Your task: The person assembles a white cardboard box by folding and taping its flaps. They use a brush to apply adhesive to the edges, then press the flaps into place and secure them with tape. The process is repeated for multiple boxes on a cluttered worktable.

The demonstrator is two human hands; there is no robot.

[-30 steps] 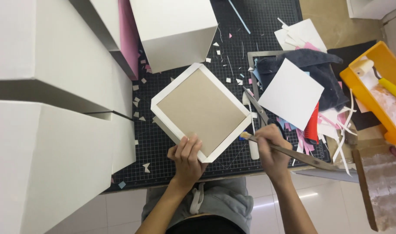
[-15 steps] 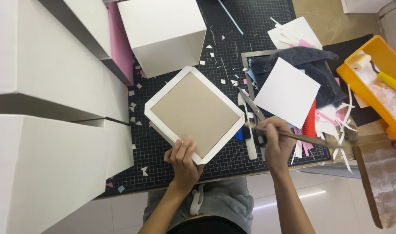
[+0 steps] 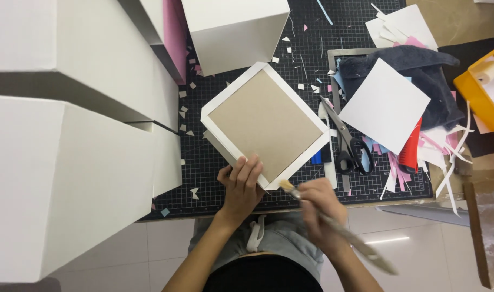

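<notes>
A square white box with a brown cardboard face (image 3: 266, 123) rests tilted on the black cutting mat (image 3: 306, 48). My left hand (image 3: 240, 186) grips its near corner, fingers spread over the white edge. My right hand (image 3: 321, 211) holds a paint brush (image 3: 339, 227) just off the mat's front edge. The bristle tip points at the box's lower right edge, close to my left fingers, and the handle runs down to the right and is blurred.
Large white boxes (image 3: 68, 135) fill the left side and another (image 3: 233, 30) stands at the back. Scissors (image 3: 347, 143), a white sheet (image 3: 385, 105) on dark cloth, paper scraps and a yellow bin (image 3: 476, 92) lie to the right.
My right hand with the brush has drawn back from the box's right edge toward me, below the near corner. The box and left hand have kept their place.
</notes>
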